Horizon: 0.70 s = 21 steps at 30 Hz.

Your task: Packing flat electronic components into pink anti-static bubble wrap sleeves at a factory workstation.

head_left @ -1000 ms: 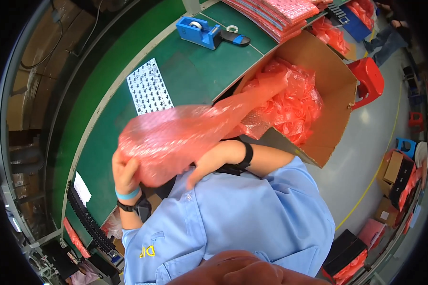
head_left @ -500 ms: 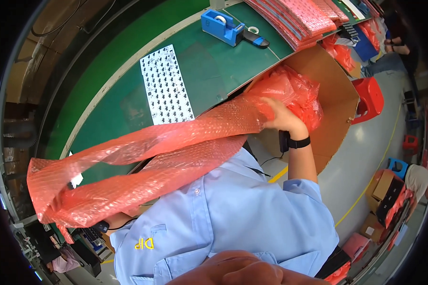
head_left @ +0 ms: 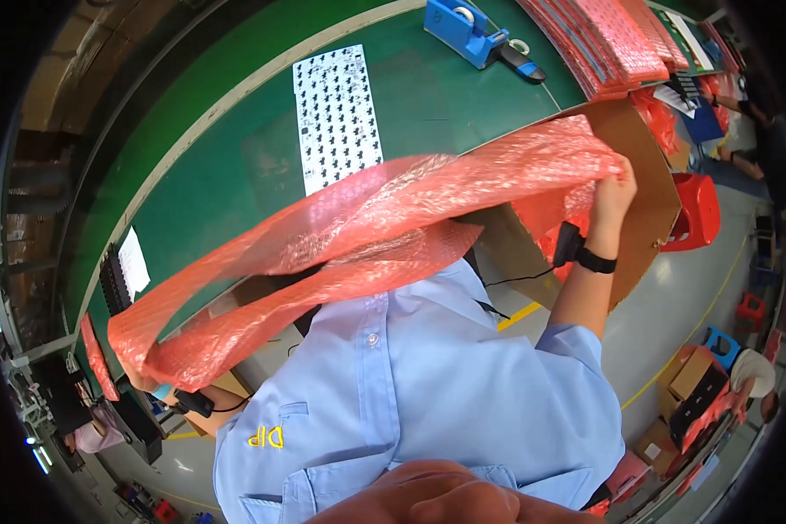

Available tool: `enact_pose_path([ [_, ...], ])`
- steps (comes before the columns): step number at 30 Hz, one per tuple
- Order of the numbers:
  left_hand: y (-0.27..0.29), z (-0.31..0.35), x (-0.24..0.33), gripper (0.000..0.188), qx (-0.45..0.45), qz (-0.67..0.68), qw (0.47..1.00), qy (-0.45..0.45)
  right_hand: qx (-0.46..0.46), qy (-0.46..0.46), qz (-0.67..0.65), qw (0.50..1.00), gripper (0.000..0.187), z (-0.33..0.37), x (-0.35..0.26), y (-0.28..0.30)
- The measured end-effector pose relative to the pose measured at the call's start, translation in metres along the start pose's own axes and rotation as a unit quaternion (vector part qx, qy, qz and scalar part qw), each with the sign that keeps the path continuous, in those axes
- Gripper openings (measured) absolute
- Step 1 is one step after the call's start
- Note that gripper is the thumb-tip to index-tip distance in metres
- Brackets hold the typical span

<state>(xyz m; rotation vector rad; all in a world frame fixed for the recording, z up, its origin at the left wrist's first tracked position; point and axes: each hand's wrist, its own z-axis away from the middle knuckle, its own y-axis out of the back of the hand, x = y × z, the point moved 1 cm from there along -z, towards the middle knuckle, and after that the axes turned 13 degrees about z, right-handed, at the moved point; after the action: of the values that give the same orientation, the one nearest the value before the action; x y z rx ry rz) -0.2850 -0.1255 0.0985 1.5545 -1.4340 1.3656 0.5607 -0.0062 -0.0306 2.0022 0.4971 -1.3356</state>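
A long sheet of red bubble wrap (head_left: pixel 393 196) stretches across in front of my chest, folded over so that a gap shows between its two layers. Its right end is pinched in my right hand (head_left: pixel 617 186), fingers closed, above a cardboard box (head_left: pixel 653 188). At the far left, my left hand (head_left: pixel 137 375) is closed on the other end, its fingers partly covered by the wrap. Beyond the sheet, a white circuit board (head_left: pixel 336 113) dotted with black parts lies flat on the green table (head_left: pixel 227 175); the wrap overlaps its near edge.
A blue tape dispenser (head_left: pixel 463 31) and a dark-handled tool (head_left: pixel 522 63) lie at the back of the table. Right of them rises a stack of red bubble-wrap packs (head_left: pixel 598 44). A red stool (head_left: pixel 697 214) stands beyond the box. Other people work at the right.
My right hand has moved right and slightly up, drawing the bubble wrap's end over the box. The left end has shifted right and the sheet now looks more stretched.
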Motion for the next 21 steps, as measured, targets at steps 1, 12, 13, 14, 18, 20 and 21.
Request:
enact_pose_path([
  [1,-0.005,-0.001,0.006,0.049,0.018,-0.030,0.999,-0.017,0.013,0.000,-0.052,0.999,0.033,-0.004,-0.008,0.001],
  [12,0.056,-0.024,0.099,0.052,0.177,-0.299,0.921,-0.177,-0.609,0.180,0.002,0.773,0.010,0.103,-0.056,-0.063],
  [13,0.053,-0.024,0.108,0.051,0.190,-0.282,0.913,-0.227,-0.674,0.200,0.068,0.708,0.007,0.117,-0.045,-0.082],
  [14,0.050,-0.020,0.121,0.051,0.194,-0.286,0.910,-0.230,-0.730,0.219,0.134,0.633,0.007,0.130,-0.038,-0.101],
  [18,0.005,-0.009,0.146,0.045,-0.122,0.093,0.988,-0.012,-0.653,0.347,0.302,0.601,0.024,0.193,-0.068,-0.188],
  [20,0.024,-0.023,0.124,0.038,0.229,-0.168,0.937,-0.205,-0.516,0.160,0.102,0.835,0.033,0.253,0.050,-0.290],
  [21,0.054,-0.012,0.125,0.038,0.245,-0.178,0.930,-0.209,-0.493,0.205,0.051,0.844,0.037,0.262,0.017,-0.304],
])
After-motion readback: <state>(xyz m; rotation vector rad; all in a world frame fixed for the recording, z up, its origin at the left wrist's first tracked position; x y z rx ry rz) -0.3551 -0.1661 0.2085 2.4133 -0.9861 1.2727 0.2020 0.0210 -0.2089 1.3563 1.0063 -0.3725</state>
